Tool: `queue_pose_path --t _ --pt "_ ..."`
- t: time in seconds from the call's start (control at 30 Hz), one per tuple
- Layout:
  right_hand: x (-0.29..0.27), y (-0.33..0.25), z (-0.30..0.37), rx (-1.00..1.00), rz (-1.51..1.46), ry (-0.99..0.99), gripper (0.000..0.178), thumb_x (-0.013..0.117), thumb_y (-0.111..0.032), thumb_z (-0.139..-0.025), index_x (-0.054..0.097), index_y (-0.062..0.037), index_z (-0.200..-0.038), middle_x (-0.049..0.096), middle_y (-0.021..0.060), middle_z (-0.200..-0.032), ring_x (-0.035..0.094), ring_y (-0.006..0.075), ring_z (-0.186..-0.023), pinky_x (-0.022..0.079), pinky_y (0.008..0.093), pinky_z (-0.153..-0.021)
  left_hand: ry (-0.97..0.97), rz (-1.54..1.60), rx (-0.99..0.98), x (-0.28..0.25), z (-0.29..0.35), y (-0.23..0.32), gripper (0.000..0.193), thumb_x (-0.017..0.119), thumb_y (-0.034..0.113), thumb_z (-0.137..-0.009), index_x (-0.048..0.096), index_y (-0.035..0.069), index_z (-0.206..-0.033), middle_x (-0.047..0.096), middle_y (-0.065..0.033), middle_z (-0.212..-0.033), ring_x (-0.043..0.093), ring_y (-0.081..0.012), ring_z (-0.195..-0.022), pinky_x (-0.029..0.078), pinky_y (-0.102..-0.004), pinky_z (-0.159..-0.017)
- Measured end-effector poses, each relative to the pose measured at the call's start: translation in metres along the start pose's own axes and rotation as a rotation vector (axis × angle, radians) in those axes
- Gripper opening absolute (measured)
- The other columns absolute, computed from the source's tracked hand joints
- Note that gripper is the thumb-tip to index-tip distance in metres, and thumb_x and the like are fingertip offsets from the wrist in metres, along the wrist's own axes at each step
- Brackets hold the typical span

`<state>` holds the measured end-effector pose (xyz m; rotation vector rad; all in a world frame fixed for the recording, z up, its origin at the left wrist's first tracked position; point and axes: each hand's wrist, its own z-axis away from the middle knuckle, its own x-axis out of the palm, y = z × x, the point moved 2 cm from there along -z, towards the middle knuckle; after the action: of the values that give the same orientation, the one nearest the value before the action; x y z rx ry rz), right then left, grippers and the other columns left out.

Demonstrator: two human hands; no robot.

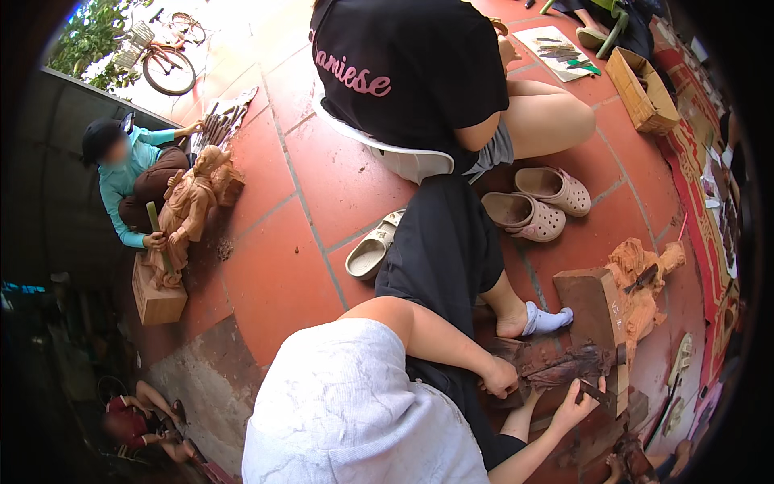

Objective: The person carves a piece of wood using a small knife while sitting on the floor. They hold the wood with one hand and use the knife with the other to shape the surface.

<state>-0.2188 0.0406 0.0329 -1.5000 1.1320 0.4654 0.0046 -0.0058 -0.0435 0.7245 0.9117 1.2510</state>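
Note:
A dark brown wood carving (556, 367) with folded, draped shapes lies by my feet at the lower right. My left hand (500, 377) rests at its left end, fingers curled closed against it. Closer to the carving's right end, my right hand (572, 407) is closed around a short, dark-handled tool (593, 392); its working end is hard to make out. Just beyond, a wooden block (588, 298) bears a lighter carved wooden figure (641, 278), with a dark object lying on it. My foot in a pale blue sock (548, 319) sits beside the dark carving.
A person in a black shirt (403, 73) sits on a white stool ahead. Pale clogs (536, 206) lie on the red tiles. At left, a person in teal sleeves (121, 181) handles a carved statue (189, 202). A wooden box (641, 93) and tools on paper (556, 52) lie far right.

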Motion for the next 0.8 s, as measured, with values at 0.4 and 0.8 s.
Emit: queue_pose_path --t 0.4,0.8 --pt "0.01 -0.023 0.008 0.061 -0.134 0.071 0.022 0.063 -0.016 -0.096 0.064 0.0059 -0.102 0.048 0.0185 -0.142 0.05 0.0304 -0.122 0.043 0.0403 -0.099 -0.027 0.01 -0.045 -0.008 0.013 0.012 0.026 0.058 0.029 -0.086 0.07 0.011 -0.101 0.07 -0.0101 -0.073 0.069 -0.0285 -0.076 0.054 -0.0429 -0.073" --pt "0.013 -0.021 0.008 0.063 -0.053 0.062 0.027 0.064 -0.021 -0.096 0.064 0.0053 -0.102 0.048 0.0183 -0.143 0.049 0.0315 -0.122 0.041 0.0416 -0.101 0.037 -0.111 0.1 0.005 -0.008 -0.004 0.024 0.054 0.024 -0.088 0.068 0.006 -0.096 0.072 -0.0044 -0.07 0.07 -0.0192 -0.058 0.058 -0.0335 -0.055"
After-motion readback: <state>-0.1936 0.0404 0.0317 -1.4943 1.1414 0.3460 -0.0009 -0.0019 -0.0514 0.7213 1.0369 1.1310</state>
